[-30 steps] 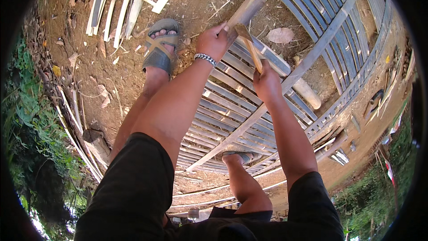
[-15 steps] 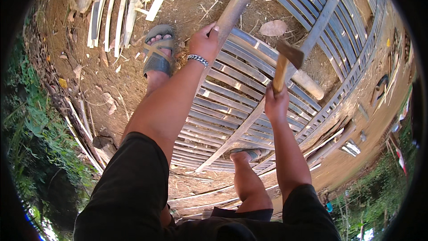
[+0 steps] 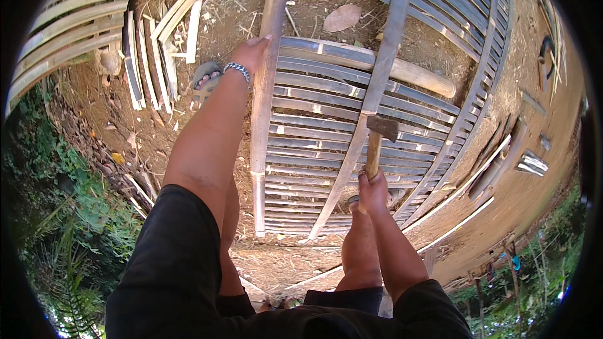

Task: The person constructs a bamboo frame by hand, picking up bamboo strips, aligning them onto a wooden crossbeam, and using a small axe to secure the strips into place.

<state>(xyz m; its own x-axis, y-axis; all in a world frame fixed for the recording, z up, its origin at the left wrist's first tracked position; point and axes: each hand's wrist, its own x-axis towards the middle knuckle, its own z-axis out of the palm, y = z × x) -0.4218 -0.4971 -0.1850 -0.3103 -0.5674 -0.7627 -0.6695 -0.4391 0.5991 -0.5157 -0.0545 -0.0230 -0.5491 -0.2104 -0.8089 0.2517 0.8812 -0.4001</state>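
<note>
My left hand (image 3: 251, 54), with a chain bracelet at the wrist, is closed on the side pole (image 3: 271, 16) of a bamboo slat panel. Most of its fingers are hidden behind the pole. The handle of a short hatchet (image 3: 382, 127) is in my right hand (image 3: 373, 192). Its dark metal head flares to one side and appears over the panel's middle bar (image 3: 375, 94). Many narrow split-bamboo slats (image 3: 320, 92) run crosswise between the bars. A thicker round bamboo length (image 3: 422, 78) lies across under the middle bar.
Loose bamboo strips (image 3: 160, 66) lie on the dirt at upper left, beside another slatted bamboo piece (image 3: 81, 19). My sandalled foot (image 3: 207, 80) stands left of the panel. A curved dark tool (image 3: 546, 56) and cut pieces (image 3: 532, 163) lie at right. Green plants (image 3: 75, 169) border the left.
My right hand has brought the hatchet lower, toward me, over the panel's middle bar. My left hand stays on the side pole. The view has turned, so the panel appears more upright and further left.
</note>
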